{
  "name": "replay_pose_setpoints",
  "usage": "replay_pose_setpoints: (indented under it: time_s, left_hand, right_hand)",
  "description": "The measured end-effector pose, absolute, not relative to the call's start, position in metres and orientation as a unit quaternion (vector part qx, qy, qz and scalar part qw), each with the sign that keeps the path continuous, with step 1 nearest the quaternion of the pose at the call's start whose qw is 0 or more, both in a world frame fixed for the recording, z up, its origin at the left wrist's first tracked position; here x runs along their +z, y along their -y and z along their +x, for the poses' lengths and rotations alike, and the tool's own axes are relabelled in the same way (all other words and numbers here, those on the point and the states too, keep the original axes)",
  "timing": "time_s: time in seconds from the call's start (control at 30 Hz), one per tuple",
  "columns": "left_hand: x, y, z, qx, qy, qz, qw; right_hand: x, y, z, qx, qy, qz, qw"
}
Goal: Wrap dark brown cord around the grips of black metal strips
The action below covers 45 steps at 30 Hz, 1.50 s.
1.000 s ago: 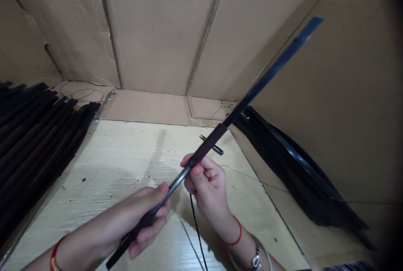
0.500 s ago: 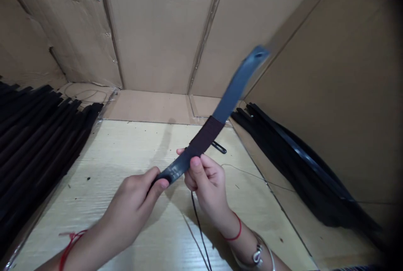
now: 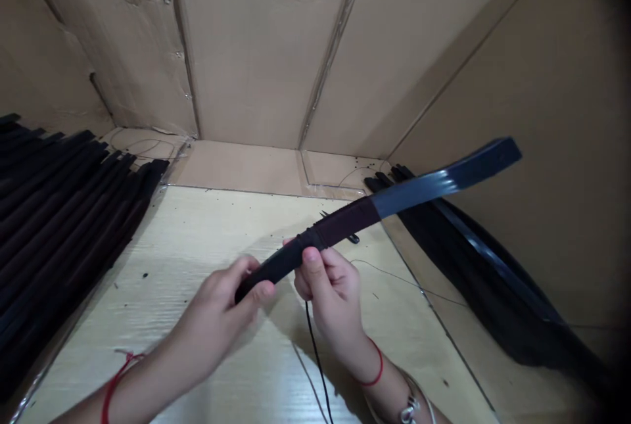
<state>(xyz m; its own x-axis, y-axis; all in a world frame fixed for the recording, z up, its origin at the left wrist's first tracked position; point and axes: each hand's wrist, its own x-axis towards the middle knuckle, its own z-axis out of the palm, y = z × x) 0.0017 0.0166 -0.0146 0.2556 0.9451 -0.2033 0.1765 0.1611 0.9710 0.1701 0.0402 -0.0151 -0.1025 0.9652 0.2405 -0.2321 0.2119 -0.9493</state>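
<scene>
Brown cardboard walls (image 3: 251,49) stand around a pale tabletop (image 3: 197,227) dotted with dark specks (image 3: 145,275), perhaps scraps.

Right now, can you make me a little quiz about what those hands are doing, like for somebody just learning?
1. True or false: the left hand and the right hand both grip the dark strip.

2. Pick one. What colour is the wrapped band around the strip?
A) bright yellow
B) dark reddish-brown
C) white

3. Fill in the gap: in the picture, the black cord trails downward from beneath the ____ hand.

Key: 1 true; 2 B; 3 right.
</scene>
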Motion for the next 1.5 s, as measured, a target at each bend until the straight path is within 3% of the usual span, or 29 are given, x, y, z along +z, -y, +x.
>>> replay_pose_setpoints:
  time_s: [0.07, 0.17, 0.23, 0.37, 0.4, 0.53, 0.7, 0.8, 0.87, 1.0, 1.17, 1.3, 1.33, 1.43, 1.5]
  left_hand:
    - [-0.012, -0.016, -0.001, 0.345, -0.532, 0.565, 0.528]
    - [-0.01, -0.014, -0.003, 0.224, -0.376, 0.47, 0.767]
    - [-0.013, -0.011, 0.001, 0.192, -0.33, 0.425, 0.82]
    - [-0.016, -0.007, 0.006, 0.328, -0.48, 0.563, 0.587]
    - [-0.014, -0.007, 0.004, 0.328, -0.486, 0.565, 0.58]
    - [-0.003, -0.012, -0.004, 0.194, -0.409, 0.449, 0.77]
    - [-0.001, -0.013, -0.003, 0.299, -0.519, 0.566, 0.567]
    - [0.0, -0.011, -0.005, 0.192, -0.384, 0.483, 0.763]
    - [-0.001, -0.009, -0.004, 0.176, -0.322, 0.451, 0.813]
    - [-0.009, -0.008, 0.003, 0.315, -0.473, 0.552, 0.61]
    - [-0.016, -0.012, 0.003, 0.227, -0.325, 0.453, 0.799]
    - [-0.012, -0.014, 0.002, 0.335, -0.505, 0.539, 0.585]
    - [-0.011, -0.014, 0.002, 0.335, -0.511, 0.524, 0.593]
    - [-0.01, -0.011, 0.003, 0.247, -0.399, 0.397, 0.789]
    - [-0.012, -0.009, 0.005, 0.207, -0.34, 0.345, 0.85]
  right_hand:
    - [-0.016, -0.041, 0.168, 0.546, 0.513, -0.343, 0.567]
    - [-0.013, -0.043, 0.165, 0.619, 0.489, -0.306, 0.533]
    - [-0.011, -0.044, 0.164, 0.624, 0.472, -0.311, 0.54]
    - [-0.009, -0.045, 0.165, 0.571, 0.466, -0.352, 0.578]
    - [-0.009, -0.046, 0.166, 0.58, 0.473, -0.342, 0.568]
    - [-0.009, -0.046, 0.17, 0.617, 0.497, -0.314, 0.524]
    - [-0.011, -0.045, 0.168, 0.599, 0.499, -0.337, 0.527]
    - [-0.013, -0.045, 0.167, 0.657, 0.482, -0.277, 0.51]
    - [-0.013, -0.045, 0.167, 0.647, 0.474, -0.277, 0.529]
    - [-0.012, -0.045, 0.166, 0.601, 0.483, -0.316, 0.553]
    - [-0.009, -0.042, 0.165, 0.632, 0.483, -0.3, 0.526]
    - [-0.009, -0.044, 0.166, 0.577, 0.479, -0.345, 0.564]
    - [-0.009, -0.044, 0.167, 0.581, 0.48, -0.342, 0.562]
    - [-0.008, -0.045, 0.168, 0.638, 0.471, -0.302, 0.529]
    - [-0.007, -0.045, 0.168, 0.652, 0.466, -0.292, 0.521]
